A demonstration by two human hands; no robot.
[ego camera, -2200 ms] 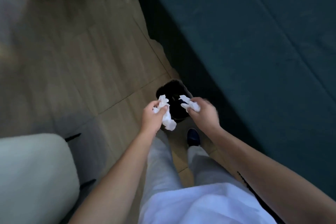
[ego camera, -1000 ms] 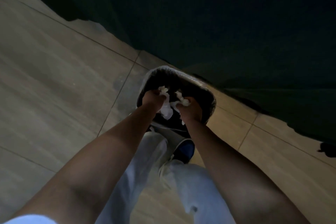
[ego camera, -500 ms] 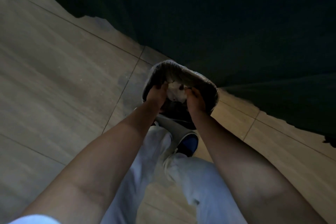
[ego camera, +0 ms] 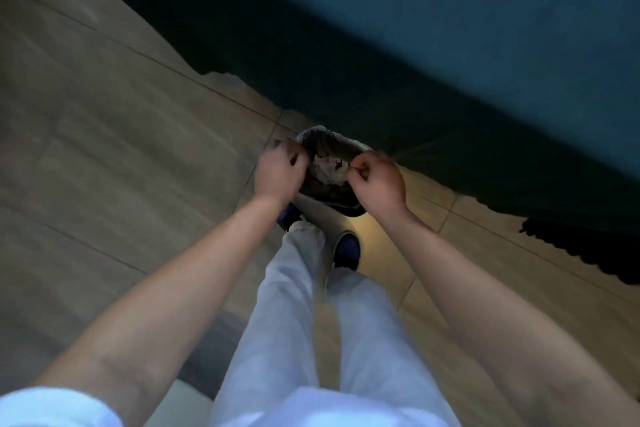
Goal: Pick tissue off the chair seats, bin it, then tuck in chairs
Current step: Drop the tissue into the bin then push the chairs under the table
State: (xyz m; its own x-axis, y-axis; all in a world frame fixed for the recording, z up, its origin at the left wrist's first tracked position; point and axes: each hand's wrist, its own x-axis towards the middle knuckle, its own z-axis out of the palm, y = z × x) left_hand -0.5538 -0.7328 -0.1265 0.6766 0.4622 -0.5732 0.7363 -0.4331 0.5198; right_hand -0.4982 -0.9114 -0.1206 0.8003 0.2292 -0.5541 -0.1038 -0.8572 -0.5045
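Observation:
A small dark bin (ego camera: 322, 136) with a liner stands on the floor just ahead of my feet. Crumpled white tissue (ego camera: 327, 166) lies inside it. My left hand (ego camera: 280, 173) hovers over the bin's left rim, fingers curled, with nothing in it. Over the right rim is my right hand (ego camera: 378, 180), also curled and without tissue, its thumb and forefinger close together. Both hands are slightly blurred.
A large dark teal surface (ego camera: 485, 45) fills the upper right, its dark edge running right behind the bin. Wood-look floor (ego camera: 121, 149) stretches to the left. My blue shoes (ego camera: 347, 248) stand next to the bin. A pale chair seat edge (ego camera: 180, 402) shows at the bottom.
Both hands held tissue over the bin, lowered it in and let go. The tissue now lies in the bin and the hands have risen and moved apart.

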